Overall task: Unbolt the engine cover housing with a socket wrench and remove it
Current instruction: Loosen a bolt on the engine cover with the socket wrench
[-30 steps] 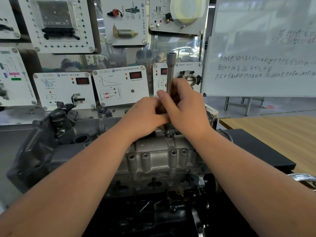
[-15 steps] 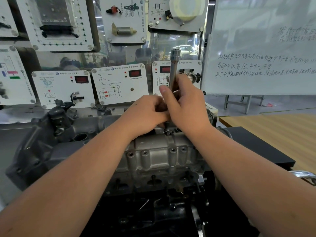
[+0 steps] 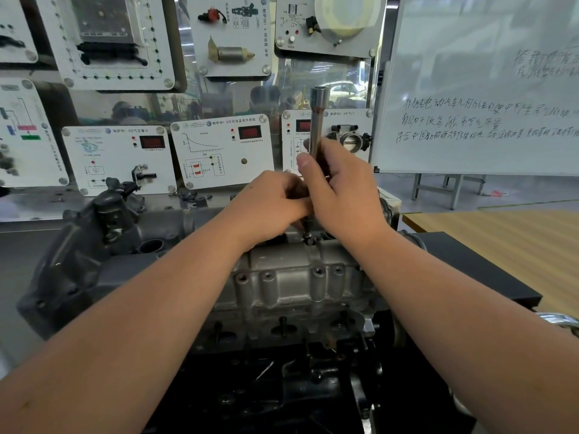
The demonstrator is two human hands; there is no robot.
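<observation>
A grey cast-metal engine cover housing [image 3: 291, 277] with several bolt holes sits on top of the engine in front of me. A long steel socket wrench [image 3: 317, 120] stands nearly upright over a bolt [image 3: 307, 238] at the cover's far edge. My right hand [image 3: 341, 189] is wrapped around the wrench shaft, thumb on its front. Beside it, my left hand [image 3: 275, 198] is closed around the lower part of the tool, just above the bolt. The tool's lower end is hidden by my fingers.
A dark engine casting [image 3: 94, 245] extends to the left. Behind the engine stands a wall of white training panels [image 3: 219, 151]. A whiteboard [image 3: 482, 89] stands at the right, with a wooden table [image 3: 501, 239] and a black platform [image 3: 476, 277] below it.
The wrench's top has tipped slightly to the right and risen in view. Both hands stay clasped on it over the same bolt.
</observation>
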